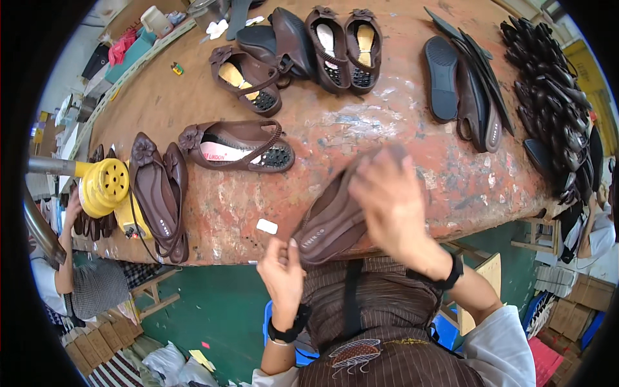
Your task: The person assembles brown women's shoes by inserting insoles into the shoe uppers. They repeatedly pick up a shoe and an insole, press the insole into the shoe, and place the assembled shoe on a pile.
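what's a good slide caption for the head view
Left hand and blurred right hand at a brown shoe over a scuffed table.

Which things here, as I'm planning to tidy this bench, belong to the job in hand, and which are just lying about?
In the job:
- brown shoe, at the left hand and right hand
- probably the other brown shoes and dark sole

Apparently lying about:
- white slip
- small green-and-yellow thing
- pink cloth
- white bottle

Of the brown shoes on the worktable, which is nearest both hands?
The brown low-cut shoe slanting at the worn reddish-brown table's near edge: right hand over its toe, left hand at its heel. The rest lie clear of both.
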`<state>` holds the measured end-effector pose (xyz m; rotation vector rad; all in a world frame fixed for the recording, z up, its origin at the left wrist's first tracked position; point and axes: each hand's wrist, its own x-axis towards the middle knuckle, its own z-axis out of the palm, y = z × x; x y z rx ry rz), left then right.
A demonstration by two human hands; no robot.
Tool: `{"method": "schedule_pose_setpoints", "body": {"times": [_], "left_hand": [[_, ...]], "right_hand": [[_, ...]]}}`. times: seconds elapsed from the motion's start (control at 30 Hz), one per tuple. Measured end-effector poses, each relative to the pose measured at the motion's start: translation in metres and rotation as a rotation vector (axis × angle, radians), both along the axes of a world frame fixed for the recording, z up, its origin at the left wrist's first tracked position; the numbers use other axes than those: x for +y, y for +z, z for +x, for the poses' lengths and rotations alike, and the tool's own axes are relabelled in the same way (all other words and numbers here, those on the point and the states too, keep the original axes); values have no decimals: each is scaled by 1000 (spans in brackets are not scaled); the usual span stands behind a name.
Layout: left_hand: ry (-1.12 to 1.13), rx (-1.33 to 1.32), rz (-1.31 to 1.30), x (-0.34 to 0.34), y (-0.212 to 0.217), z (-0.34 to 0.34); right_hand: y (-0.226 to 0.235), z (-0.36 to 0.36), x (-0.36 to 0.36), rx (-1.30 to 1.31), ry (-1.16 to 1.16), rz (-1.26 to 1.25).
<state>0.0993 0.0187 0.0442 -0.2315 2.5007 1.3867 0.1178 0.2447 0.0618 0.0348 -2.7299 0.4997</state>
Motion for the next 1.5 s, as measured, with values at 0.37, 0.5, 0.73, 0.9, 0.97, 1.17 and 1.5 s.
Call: {"method": "schedule_pose_setpoints", "body": {"times": [0.37, 0.5, 0.73, 0.9, 0.97, 1.17, 1.5], "left_hand": [[-935, 597, -205, 56, 17, 68], [-1103, 315, -299, 59, -12, 71], [-1057, 437, -370, 66, -7, 66], [-1052, 439, -341, 67, -5, 64], [-1036, 457, -323, 68, -3, 58], [-1080, 328, -310, 57, -15, 63], [-1085, 418, -393, 68, 2, 53]], "right_hand": [[42, 42, 3, -127, 182, -163], [-10, 46, -10, -152, 114, -51], [-13, -21, 3, -243, 52, 102], [-27, -39, 8, -245, 42, 39], [-9, -58, 10, -437, 73, 81], [-22, 12, -18, -298, 119, 134], [-16, -73, 1, -676, 70, 222]]}}
